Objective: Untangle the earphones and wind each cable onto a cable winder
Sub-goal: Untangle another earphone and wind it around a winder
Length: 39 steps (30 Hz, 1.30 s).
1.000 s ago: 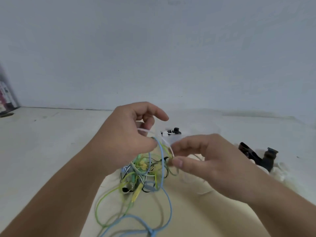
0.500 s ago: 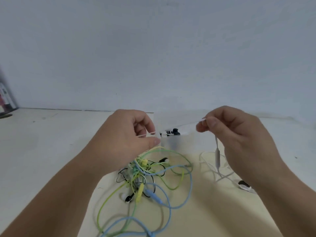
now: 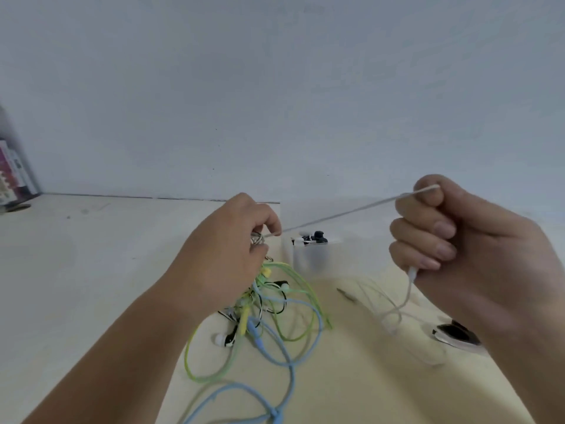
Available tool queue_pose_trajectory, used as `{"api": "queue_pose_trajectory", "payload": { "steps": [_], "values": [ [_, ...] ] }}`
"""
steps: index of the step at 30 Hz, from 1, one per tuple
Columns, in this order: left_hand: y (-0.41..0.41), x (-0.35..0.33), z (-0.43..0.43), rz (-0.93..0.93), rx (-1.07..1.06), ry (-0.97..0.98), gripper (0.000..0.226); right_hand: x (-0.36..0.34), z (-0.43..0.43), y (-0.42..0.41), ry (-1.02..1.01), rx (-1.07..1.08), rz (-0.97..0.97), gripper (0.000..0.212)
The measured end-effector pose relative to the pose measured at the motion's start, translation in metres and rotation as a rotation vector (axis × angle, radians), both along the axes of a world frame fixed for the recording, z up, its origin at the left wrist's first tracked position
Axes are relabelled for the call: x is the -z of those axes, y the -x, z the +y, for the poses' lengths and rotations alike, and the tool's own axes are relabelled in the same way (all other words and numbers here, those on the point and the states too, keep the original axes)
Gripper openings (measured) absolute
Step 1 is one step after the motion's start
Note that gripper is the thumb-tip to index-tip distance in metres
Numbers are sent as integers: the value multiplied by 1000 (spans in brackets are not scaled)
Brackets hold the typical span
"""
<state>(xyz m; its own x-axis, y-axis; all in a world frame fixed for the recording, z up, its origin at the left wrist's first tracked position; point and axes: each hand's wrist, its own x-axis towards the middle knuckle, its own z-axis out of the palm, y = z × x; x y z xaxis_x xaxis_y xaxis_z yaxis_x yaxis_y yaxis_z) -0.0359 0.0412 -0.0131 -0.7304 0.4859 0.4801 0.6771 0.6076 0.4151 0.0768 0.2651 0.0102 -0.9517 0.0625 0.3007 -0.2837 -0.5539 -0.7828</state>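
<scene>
A white earphone cable (image 3: 339, 215) stretches taut between my two hands above the table. My left hand (image 3: 227, 255) pinches its left end together with the top of the tangle of earphone cables (image 3: 269, 304). My right hand (image 3: 458, 249) is closed on the cable's right part, and the rest of the white cable hangs from below the fist in a loose loop (image 3: 394, 313). The tangle holds green, blue, yellow and black-and-white cables, with a long blue loop (image 3: 287, 362) and a green loop (image 3: 195, 356) spreading on the pale yellow mat (image 3: 367, 387).
A translucent plastic box (image 3: 312, 255) with small black and white parts in it stands behind the tangle. A black clip-like object (image 3: 455, 333) lies under my right wrist. Books (image 3: 13, 175) stand at the far left against the wall.
My right hand has pulled the white cable up and to the right, away from the tangle, until it is taut. My left hand stayed on the tangle and the cables spread out below it.
</scene>
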Motion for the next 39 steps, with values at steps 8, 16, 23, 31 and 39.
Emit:
{"api": "queue_pose_trajectory", "payload": {
  "steps": [8, 16, 23, 31, 39],
  "values": [
    [1, 0, -5, -172, -31, 47, 24, 7, 15, 10, -657, 710, -269, 36],
    [-14, 2, 9, -184, 94, 50, 25, 24, -10, 12, -1364, 635, -116, 50],
    [-28, 1, 19, -221, 204, 12, 39, 34, -35, 8, -1375, 468, -2, 18],
    [-14, -14, 2, -451, 242, -309, 21, 20, -26, 8, -940, 484, -124, 25],
    [-9, -21, 6, -646, 172, -881, 23, 19, -23, 8, -792, 501, -95, 28]
  ]
}}
